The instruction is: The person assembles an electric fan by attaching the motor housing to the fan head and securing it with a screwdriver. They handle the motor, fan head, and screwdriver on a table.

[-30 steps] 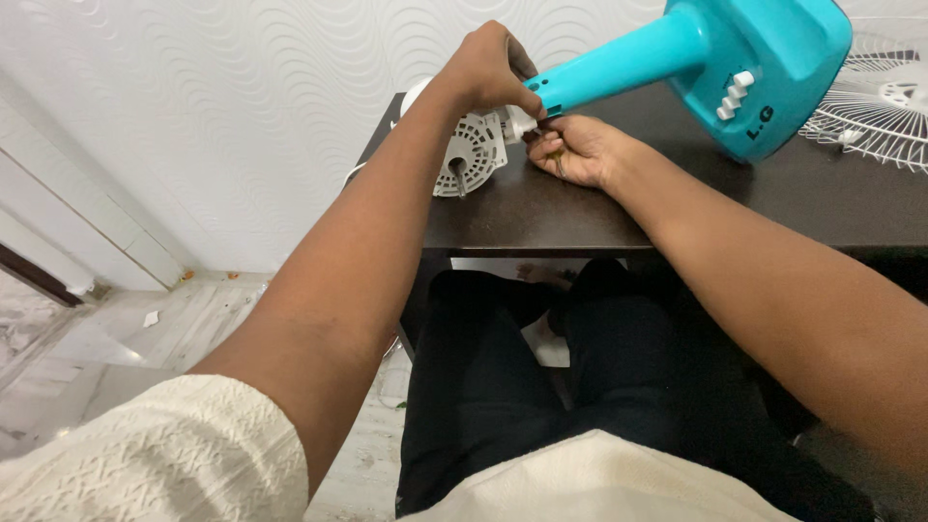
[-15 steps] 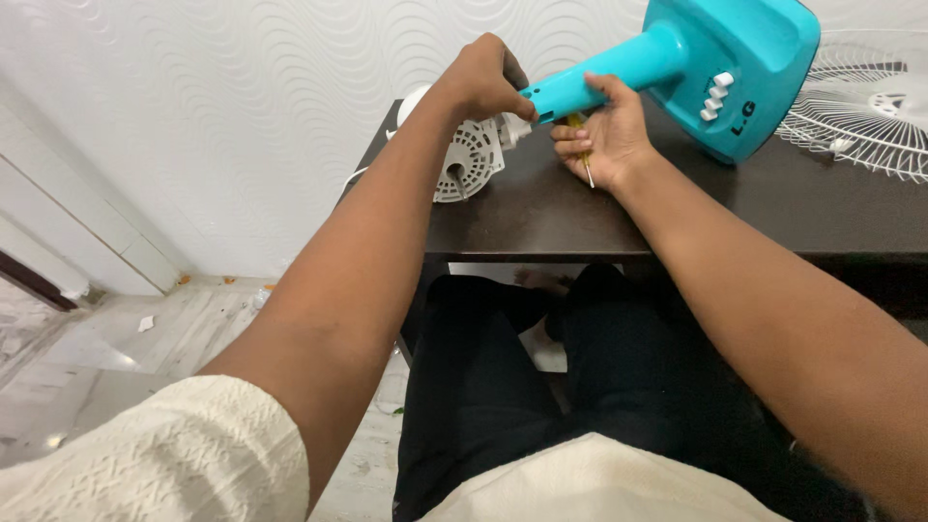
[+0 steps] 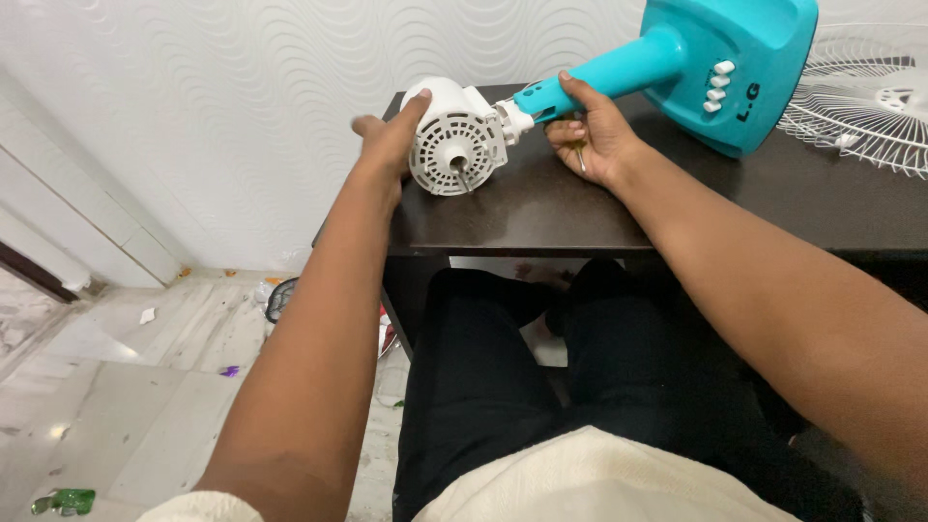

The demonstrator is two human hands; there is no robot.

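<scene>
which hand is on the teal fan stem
The right hand: it grips the teal stem near the white motor housing, while the left hand rests open against that housing.

home room, wallpapered wall (image 3: 193, 97), marble floor (image 3: 116, 387)

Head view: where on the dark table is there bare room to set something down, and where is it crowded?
The table is bare along its front edge, between the white motor housing and the right forearm, and at right below the turquoise fan base. It is crowded at the back, where the left hand, right hand, turquoise base and wire guard sit.
</scene>
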